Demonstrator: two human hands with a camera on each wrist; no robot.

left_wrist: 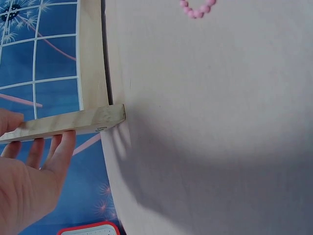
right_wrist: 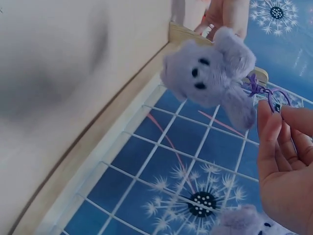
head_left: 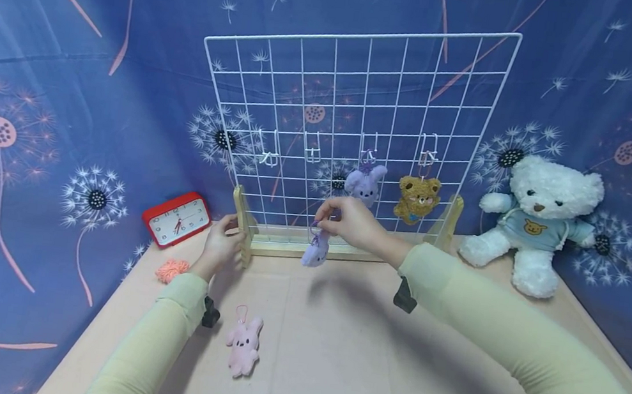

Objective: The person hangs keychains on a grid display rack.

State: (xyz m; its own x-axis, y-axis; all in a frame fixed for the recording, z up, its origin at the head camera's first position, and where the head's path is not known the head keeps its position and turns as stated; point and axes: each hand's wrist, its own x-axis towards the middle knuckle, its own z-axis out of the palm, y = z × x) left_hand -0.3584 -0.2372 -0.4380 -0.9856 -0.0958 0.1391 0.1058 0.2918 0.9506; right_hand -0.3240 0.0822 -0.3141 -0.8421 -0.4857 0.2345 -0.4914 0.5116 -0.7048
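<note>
My right hand (head_left: 358, 222) pinches the purple loop (right_wrist: 274, 100) of a light purple plush keychain (head_left: 316, 252) between thumb and fingers. The plush dangles in front of the lower part of a white wire grid rack (head_left: 367, 74); its dark eyes and nose show in the right wrist view. At the rack's left side, my left hand (head_left: 221, 246) grips the wooden upright (left_wrist: 73, 121), thumb on one side and fingertips on the other. Another purple plush (head_left: 365, 183) and a brown bear plush (head_left: 418, 199) hang from white hooks on the grid.
Two more white hooks, a left one (head_left: 268, 157) and a middle one (head_left: 312, 153), sit on the grid. A pink plush keychain (head_left: 244, 347) lies on the table (head_left: 334, 353). Orange yarn (head_left: 172, 270) and a red clock (head_left: 177, 219) are at left, a white teddy bear (head_left: 539, 220) at right.
</note>
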